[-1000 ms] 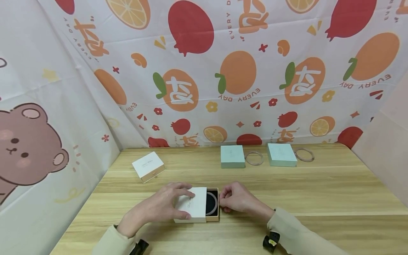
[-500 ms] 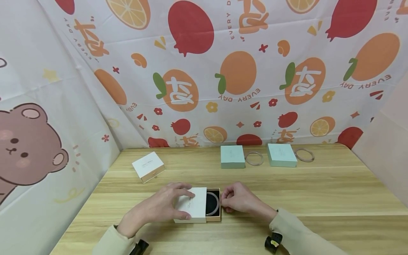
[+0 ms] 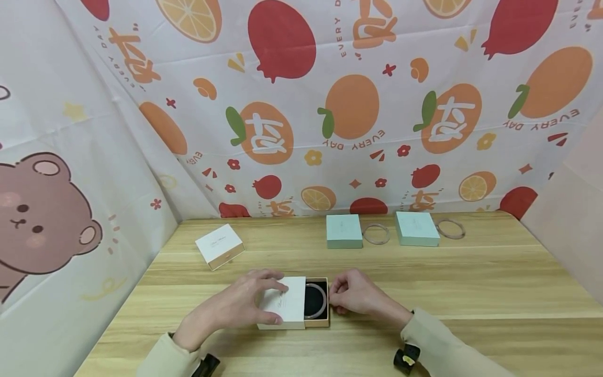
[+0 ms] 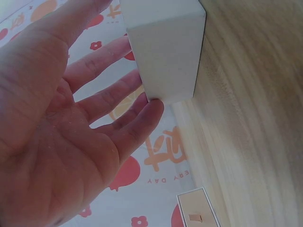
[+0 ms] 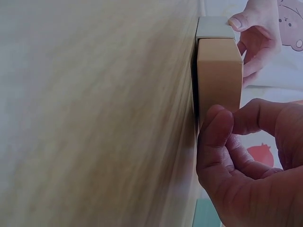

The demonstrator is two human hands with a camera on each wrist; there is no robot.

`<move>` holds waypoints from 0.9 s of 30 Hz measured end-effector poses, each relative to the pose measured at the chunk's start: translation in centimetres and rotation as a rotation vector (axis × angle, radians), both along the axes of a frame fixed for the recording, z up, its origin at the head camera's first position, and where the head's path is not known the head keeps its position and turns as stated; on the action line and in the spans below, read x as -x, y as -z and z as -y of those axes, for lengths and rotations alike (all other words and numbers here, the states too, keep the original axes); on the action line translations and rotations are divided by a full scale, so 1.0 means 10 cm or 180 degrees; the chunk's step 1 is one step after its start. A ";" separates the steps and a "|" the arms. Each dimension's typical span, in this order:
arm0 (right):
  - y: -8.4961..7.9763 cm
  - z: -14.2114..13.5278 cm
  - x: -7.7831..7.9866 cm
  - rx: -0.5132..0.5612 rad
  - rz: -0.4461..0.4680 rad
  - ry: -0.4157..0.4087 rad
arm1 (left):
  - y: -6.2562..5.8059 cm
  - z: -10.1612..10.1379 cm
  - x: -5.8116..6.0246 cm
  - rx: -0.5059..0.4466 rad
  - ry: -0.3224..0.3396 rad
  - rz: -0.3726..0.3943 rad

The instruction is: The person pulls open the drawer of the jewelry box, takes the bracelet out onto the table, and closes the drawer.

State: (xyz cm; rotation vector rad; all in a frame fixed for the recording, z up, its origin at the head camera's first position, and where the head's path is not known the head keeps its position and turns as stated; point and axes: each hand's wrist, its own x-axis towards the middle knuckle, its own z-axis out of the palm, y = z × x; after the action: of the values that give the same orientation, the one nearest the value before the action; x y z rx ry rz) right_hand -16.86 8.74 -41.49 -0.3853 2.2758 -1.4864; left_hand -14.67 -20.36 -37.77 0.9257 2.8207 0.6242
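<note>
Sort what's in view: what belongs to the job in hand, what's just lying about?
In the job:
white sleeve, held by the left hand
part-open drawer, pinched at its end by the right hand
bangle inside the drawer

Apparently just lying about:
closed white box
left mint box
right mint box
bangle between them
far-right bangle

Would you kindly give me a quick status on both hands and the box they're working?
Left hand holding white sleeve. Right hand pinching at end of drawer. Drawer partly out, bangle inside. No obstruction seen.
</note>
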 end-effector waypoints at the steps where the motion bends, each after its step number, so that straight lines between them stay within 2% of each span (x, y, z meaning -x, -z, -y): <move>1: 0.00 0.00 0.00 0.0003 0.0004 -0.0003 | 0.00 0.00 0.00 0.0004 0.0001 0.0001; 10: 0.00 -0.06 0.00 0.0063 0.0029 -0.0004 | 0.00 0.00 0.01 -0.0012 -0.0014 0.0051; 16: 0.01 -0.11 0.02 0.0035 0.0005 -0.0146 | 0.01 0.00 0.01 -0.0013 -0.0031 0.0088; 19: 0.00 -0.12 0.02 -0.0166 -0.0329 -0.0122 | 0.00 0.00 0.01 -0.0013 -0.0022 0.0095; 24: -0.05 -0.06 0.03 -0.0374 -0.1013 0.0074 | -0.02 0.01 0.01 -0.0021 -0.0019 0.0066; 27: -0.07 0.00 0.04 -0.0475 -0.1268 0.0009 | -0.03 0.01 0.01 -0.0031 -0.0010 0.0058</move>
State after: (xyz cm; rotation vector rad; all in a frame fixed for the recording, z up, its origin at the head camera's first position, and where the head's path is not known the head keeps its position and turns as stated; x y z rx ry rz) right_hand -17.25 8.77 -40.75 -0.6851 2.6726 -1.3219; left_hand -14.73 -20.42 -37.51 0.9125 2.8064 0.6437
